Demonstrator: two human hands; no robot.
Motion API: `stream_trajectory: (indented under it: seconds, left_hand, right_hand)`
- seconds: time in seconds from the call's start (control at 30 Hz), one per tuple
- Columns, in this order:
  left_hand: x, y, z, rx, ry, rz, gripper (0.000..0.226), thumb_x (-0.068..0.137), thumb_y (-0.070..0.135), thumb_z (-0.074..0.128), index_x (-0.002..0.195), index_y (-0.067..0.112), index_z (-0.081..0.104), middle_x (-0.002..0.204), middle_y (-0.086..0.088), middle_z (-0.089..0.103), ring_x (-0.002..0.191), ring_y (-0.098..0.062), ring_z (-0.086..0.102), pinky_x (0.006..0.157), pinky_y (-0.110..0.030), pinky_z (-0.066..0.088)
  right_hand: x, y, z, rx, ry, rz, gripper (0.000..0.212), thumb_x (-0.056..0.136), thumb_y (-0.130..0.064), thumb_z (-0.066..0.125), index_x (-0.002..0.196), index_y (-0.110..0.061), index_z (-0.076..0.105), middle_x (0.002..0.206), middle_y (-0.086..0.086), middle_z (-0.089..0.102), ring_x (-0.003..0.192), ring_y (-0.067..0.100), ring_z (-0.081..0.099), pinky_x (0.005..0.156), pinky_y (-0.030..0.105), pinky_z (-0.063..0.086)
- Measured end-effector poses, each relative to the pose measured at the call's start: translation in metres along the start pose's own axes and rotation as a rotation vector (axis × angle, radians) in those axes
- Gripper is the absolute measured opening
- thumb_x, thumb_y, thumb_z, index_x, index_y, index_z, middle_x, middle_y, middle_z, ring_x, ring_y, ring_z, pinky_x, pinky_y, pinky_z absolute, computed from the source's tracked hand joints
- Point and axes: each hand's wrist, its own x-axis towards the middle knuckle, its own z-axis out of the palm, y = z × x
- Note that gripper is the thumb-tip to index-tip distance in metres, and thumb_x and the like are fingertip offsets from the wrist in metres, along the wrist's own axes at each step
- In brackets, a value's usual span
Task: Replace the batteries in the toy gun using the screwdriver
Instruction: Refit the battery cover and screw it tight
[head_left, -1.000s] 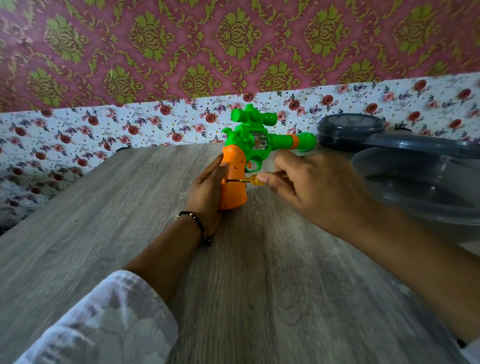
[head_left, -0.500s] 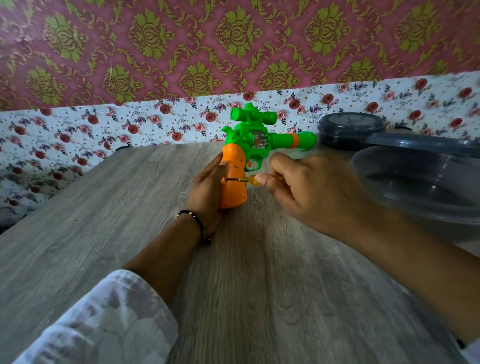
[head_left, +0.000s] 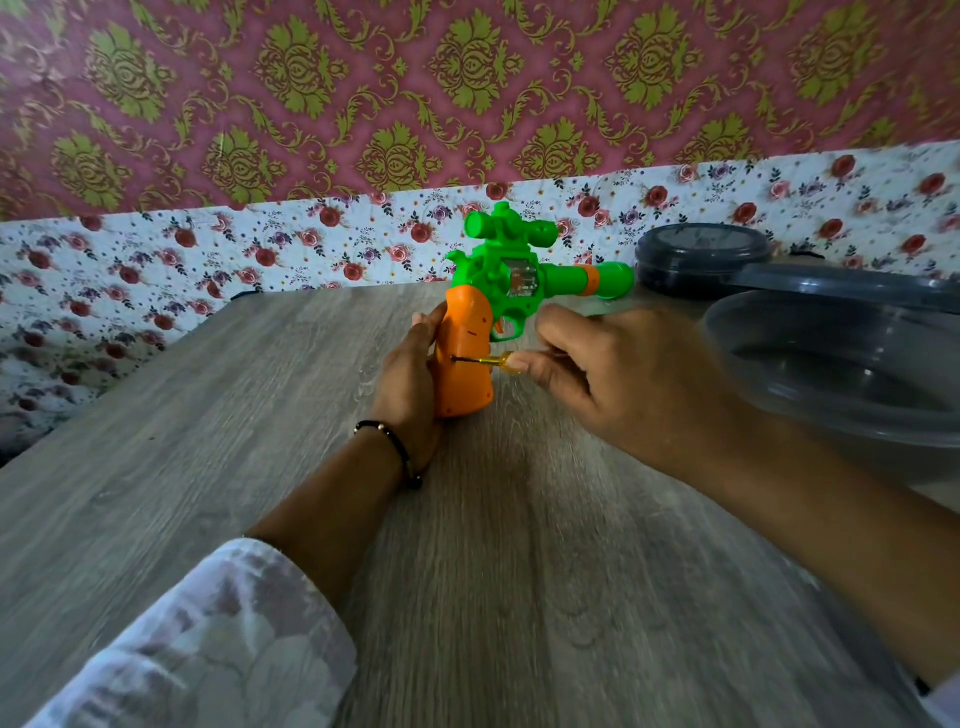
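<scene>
You're looking at soft, even, rather dim light with no hard glare; only faint shadows sit on the desk (head_left: 208, 441) under your forearms. The wide lens bends the wall (head_left: 467, 78) and desk edges into curves toward the corners. Your white sleeve (head_left: 208, 649) at the lower left is blurred, and the grey containers (head_left: 831, 364) at the right look smeared and soft

Bare counter (head_left: 182, 441) lies open left and near; grey bowl (head_left: 841, 374) and lidded container (head_left: 704, 257) crowd the right side.
</scene>
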Motion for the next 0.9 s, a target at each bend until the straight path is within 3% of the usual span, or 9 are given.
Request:
stream_trajectory:
  seconds: [0.13,0.27,0.37,0.47,0.53,0.6,0.73,0.83,0.9]
  left_hand:
    - [-0.0008,0.0018,-0.0004,-0.016,-0.035,-0.013,0.054,0.1,0.049,0.02,0.143,0.023,0.038,0.135,-0.009,0.055,0.118,-0.028,0.056,0.093,-0.041,0.049]
    - [-0.0003,0.0003,-0.0007,-0.016,-0.049,-0.012,0.052,0.099,0.047,0.023,0.144,0.025,0.038,0.14,-0.009,0.05,0.116,-0.026,0.057,0.088,-0.038,0.049]
    - [0.001,-0.0008,-0.001,-0.032,-0.056,-0.017,0.056,0.095,0.052,0.033,0.145,0.026,0.036,0.151,-0.001,0.036,0.118,-0.023,0.056,0.082,-0.034,0.053]
    - [0.0028,-0.002,-0.0017,-0.012,-0.064,0.0,0.049,0.1,0.045,0.024,0.141,0.025,0.04,0.125,-0.003,0.058,0.095,-0.019,0.064,0.072,-0.029,0.055]
    - [0.005,-0.0042,-0.0028,-0.022,-0.071,0.01,0.049,0.1,0.045,0.023,0.14,0.025,0.043,0.129,-0.006,0.058,0.099,-0.021,0.064,0.079,-0.033,0.054]
    - [0.0043,-0.003,-0.0028,-0.022,-0.088,-0.003,0.051,0.099,0.048,0.025,0.141,0.025,0.043,0.139,-0.008,0.052,0.108,-0.024,0.063,0.085,-0.038,0.054]
    - [0.0032,-0.0029,-0.0023,-0.027,-0.052,0.002,0.058,0.092,0.054,0.036,0.142,0.026,0.04,0.153,-0.004,0.033,0.11,-0.023,0.062,0.076,-0.035,0.059]
    - [0.0039,-0.0021,-0.0033,-0.01,-0.052,0.003,0.055,0.095,0.053,0.033,0.143,0.026,0.04,0.139,-0.003,0.05,0.102,-0.02,0.065,0.072,-0.031,0.058]
    - [0.0052,-0.003,-0.0043,-0.004,-0.051,0.006,0.053,0.097,0.051,0.029,0.142,0.026,0.04,0.14,-0.004,0.05,0.112,-0.02,0.06,0.075,-0.03,0.055]
  right_hand:
    - [0.0014,-0.0033,-0.0023,0.027,-0.117,0.012,0.027,0.079,-0.038,0.05,0.099,-0.02,0.046,0.061,-0.007,0.049,0.045,0.02,0.045,0.044,0.029,0.037]
    - [0.0035,-0.0017,-0.0072,0.112,-0.146,0.016,0.022,0.077,-0.027,0.052,0.097,-0.019,0.049,0.062,-0.005,0.051,0.046,0.01,0.042,0.046,0.027,0.037]
    - [0.0055,0.0039,-0.0063,0.163,-0.098,0.016,0.022,0.083,-0.035,0.051,0.093,-0.016,0.058,0.059,-0.006,0.052,0.046,-0.002,0.037,0.046,0.024,0.036]
    - [0.0042,0.0063,-0.0043,0.099,-0.019,0.017,0.04,0.089,-0.046,0.039,0.081,-0.014,0.059,0.055,-0.007,0.044,0.045,0.01,0.036,0.046,0.024,0.032]
    - [0.0022,0.0048,-0.0033,0.067,-0.022,0.01,0.04,0.091,-0.047,0.034,0.079,-0.015,0.055,0.054,-0.01,0.035,0.044,0.011,0.033,0.044,0.025,0.03]
    - [0.0021,0.0027,-0.0038,0.09,-0.059,0.012,0.032,0.089,-0.045,0.039,0.093,-0.016,0.053,0.053,-0.013,0.034,0.043,0.006,0.032,0.045,0.024,0.029]
    - [0.0043,-0.0001,-0.0075,0.15,-0.119,0.001,0.025,0.081,-0.03,0.05,0.102,-0.017,0.047,0.059,-0.01,0.043,0.047,0.004,0.039,0.044,0.025,0.033]
    - [0.0057,-0.0008,-0.0069,0.151,-0.068,0.004,0.022,0.085,-0.033,0.05,0.098,-0.015,0.052,0.057,-0.016,0.036,0.047,-0.003,0.031,0.044,0.019,0.025]
    - [0.0054,-0.001,-0.0066,0.091,0.003,0.012,0.033,0.089,-0.042,0.043,0.09,-0.012,0.057,0.056,-0.007,0.05,0.043,0.009,0.039,0.042,0.022,0.031]
